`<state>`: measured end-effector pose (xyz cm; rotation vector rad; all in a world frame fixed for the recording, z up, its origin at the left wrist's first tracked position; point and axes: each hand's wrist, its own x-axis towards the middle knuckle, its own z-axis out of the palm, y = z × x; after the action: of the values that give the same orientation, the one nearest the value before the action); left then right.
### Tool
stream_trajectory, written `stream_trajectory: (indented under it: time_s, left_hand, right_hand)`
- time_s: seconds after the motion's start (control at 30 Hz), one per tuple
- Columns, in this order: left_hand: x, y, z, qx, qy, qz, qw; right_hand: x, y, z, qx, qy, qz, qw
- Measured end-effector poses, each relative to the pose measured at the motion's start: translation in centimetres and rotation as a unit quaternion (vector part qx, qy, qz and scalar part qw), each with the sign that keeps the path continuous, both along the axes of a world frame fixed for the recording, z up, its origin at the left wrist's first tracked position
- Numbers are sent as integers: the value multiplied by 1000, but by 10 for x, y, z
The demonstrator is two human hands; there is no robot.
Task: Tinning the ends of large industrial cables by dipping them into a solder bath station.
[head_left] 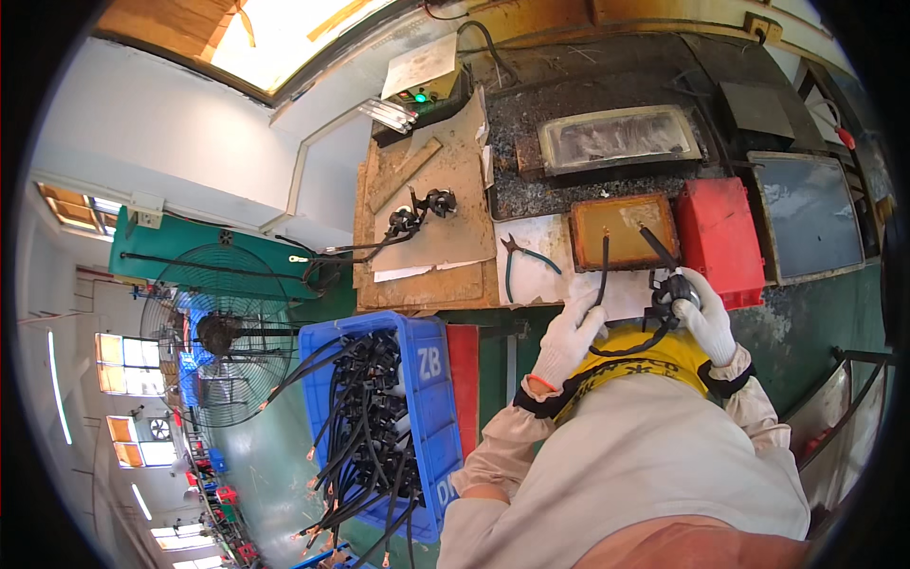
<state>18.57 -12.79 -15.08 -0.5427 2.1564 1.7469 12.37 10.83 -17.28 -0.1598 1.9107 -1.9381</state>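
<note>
Starting at the left, the blue crate is sitting beside the person's left elbow, crammed with black cables whose ends are spilling over its near rim. A loose end could be catching on a sleeve as the arm is moving, and a whole bundle could be dragging out onto the floor.

Just right of the crate, the left hand in a white glove is closing its fingers on a black wire, pinching it and guiding its far tip into the shallow orange-brown tray. I judge that the tip could be sliding off the tray's edge if the pinch is loosening, since the wire is bending freely between the two hands. If the tray is holding something hot or wet, which I cannot tell, the glove is working very near it.

Further right, the right hand, also gloved, is wrapping tightly around a dark round connector from which a second wire is reaching into the same tray. The two wires are lying close together there and could be crossing or tangling.

The red box is standing just beyond the right hand, touching the tray's right side, so a wide wrist movement could be knocking it. Green-handled pliers are lying left of the tray.
</note>
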Motion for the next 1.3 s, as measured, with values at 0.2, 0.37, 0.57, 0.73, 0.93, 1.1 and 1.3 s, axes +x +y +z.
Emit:
stream_trajectory:
  time_s: [0.2,0.37,0.57,0.73,0.93,1.1,1.3]
  left_hand:
    - [0,-4,-8,12,-10,2,1000]
    - [-1,-6,-8,15,-18,5,1000]
    - [-2,-5,-9,13,-15,-4,1000]
    - [-4,-5,-8,0,-15,-10,1000]
    - [-1,1,-2,31,14,24,999]
    - [-5,3,-12,-62,91,5,994]
    - [-46,7,-22,-129,221,23,967]
  right_hand:
    - [0,-5,-4,77,43,-23,996]
    - [0,-7,-5,88,33,-16,995]
    - [-2,-7,9,82,-1,-9,997]
    - [-5,-8,9,62,1,-3,998]
    - [-7,-5,8,61,20,2,998]
    - [-12,-2,32,88,-28,3,996]
    - [-48,3,21,85,107,-21,990]
